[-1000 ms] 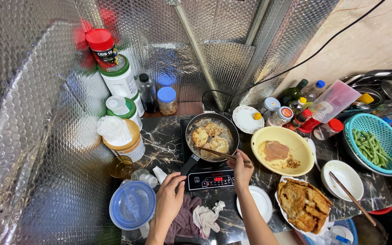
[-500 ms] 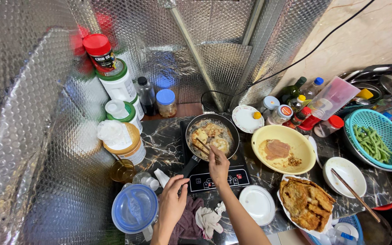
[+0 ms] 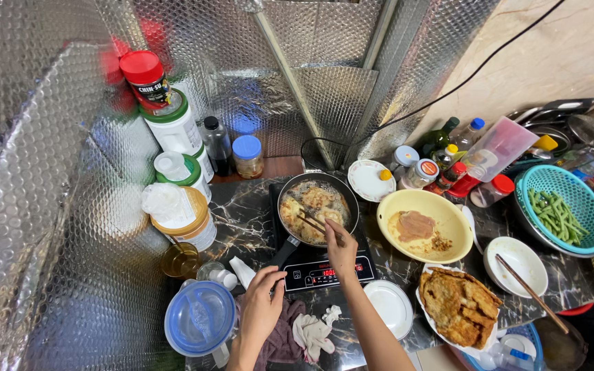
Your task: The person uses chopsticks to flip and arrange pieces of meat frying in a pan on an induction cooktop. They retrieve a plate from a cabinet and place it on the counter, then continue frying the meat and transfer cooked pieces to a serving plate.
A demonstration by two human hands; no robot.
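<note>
Crowded worktop (image 3: 242, 213) with little open passage.
Bare marble only left of frying pan (image 3: 317, 206); jars (image 3: 180, 206) and foil wall (image 3: 49, 227) closing the left, yellow bowl (image 3: 421, 223) and small white plate (image 3: 390, 306) hemming the right, cloth (image 3: 304, 333) lying in front.

A small, improvised home kitchen corner, crowded and in use. Shown by a portable induction cooker (image 3: 323, 269) with a frying pan (image 3: 317, 208) of patties on a dark marbled counter (image 3: 242, 213), walls lined with silver bubble foil (image 3: 49, 206), and stacked seasoning jars (image 3: 173, 130) and sauce bottles (image 3: 441, 141). Further marked by a yellow bowl (image 3: 424, 227) of raw mince, a teal colander (image 3: 562, 206) of green beans and a tray of fried patties (image 3: 458, 306).
</note>
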